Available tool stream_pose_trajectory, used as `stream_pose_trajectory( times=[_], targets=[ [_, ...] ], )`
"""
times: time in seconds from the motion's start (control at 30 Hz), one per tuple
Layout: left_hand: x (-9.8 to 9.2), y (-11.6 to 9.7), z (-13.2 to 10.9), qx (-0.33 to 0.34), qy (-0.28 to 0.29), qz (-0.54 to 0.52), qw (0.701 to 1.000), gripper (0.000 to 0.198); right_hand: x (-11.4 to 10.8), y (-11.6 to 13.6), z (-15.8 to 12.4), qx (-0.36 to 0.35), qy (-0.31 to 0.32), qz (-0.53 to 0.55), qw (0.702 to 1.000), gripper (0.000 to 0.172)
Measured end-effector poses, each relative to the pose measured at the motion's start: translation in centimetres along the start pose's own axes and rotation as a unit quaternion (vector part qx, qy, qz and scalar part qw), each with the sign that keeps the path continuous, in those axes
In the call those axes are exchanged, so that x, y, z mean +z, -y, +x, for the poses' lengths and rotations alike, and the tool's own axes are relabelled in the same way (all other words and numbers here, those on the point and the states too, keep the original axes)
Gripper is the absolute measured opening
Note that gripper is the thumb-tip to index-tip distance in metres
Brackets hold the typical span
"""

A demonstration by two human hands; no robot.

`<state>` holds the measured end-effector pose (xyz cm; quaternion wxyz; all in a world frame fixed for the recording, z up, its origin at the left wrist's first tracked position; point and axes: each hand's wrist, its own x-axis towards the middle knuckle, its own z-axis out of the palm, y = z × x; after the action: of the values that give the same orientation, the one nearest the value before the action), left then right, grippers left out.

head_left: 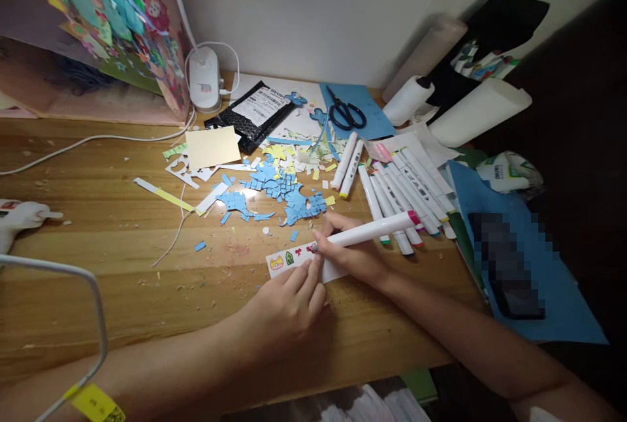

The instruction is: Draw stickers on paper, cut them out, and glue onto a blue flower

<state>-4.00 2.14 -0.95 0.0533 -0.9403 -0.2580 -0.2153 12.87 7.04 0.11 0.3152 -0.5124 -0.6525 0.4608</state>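
On the left, the left hand (289,301) lays its extended fingers side by side on the paper strip (294,260), flat on the table (112,232); thin and light, it probably creases easily, so best held by an edge. Rightward, the right hand (360,259) pinches a marker (372,229) near its tip; it looks light, stiff, smooth.

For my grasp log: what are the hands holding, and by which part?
The right hand holds a white marker near its drawing tip; the left hand rests on the paper strip.
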Motion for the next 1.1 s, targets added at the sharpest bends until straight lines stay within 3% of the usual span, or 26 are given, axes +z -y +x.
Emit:
stream_pose_trajectory(
  times=[0.43,1.1],
  targets=[
    [0.20,-0.03,-0.47,-0.004,-0.008,-0.035,0.999,0.019,-0.13,-0.17,-0.16,0.028,-0.012,-0.060,0.998,0.030],
    [0.34,-0.27,-0.58,0.001,0.007,-0.026,1.000,0.023,-0.03,-0.12,-0.04,0.008,-0.036,-0.063,0.997,0.030]
  ],
)
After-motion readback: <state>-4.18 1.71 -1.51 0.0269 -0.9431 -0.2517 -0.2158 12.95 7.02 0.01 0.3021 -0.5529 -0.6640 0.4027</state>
